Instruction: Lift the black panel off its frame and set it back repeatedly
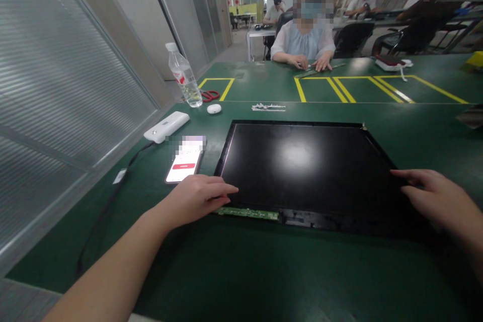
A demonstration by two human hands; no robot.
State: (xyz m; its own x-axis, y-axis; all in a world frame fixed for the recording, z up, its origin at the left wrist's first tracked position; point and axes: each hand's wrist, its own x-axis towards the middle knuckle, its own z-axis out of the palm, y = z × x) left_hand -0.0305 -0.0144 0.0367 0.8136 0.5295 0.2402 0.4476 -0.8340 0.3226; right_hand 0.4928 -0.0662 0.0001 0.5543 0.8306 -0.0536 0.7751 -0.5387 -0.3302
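A black LCD panel [309, 171] lies flat on the green table, a bright reflection on its glossy face. Along its near edge runs a narrow green circuit board [249, 213], left of a dark strip. My left hand [202, 193] is closed at the panel's near left corner, index finger over the surface. On the opposite side, my right hand [430, 193] pinches the right edge between thumb and fingers; part of its grip is hidden. A phone [185, 161] with a lit screen rests just beyond my left hand.
On the left stand a water bottle [184, 75], a white power bank [168, 127] with a black cable, a white earbud case [214, 109] and red-handled scissors [210, 95]. Small white strips [267, 107] lie behind the panel. A co-worker [305, 43] sits across the table [241, 271].
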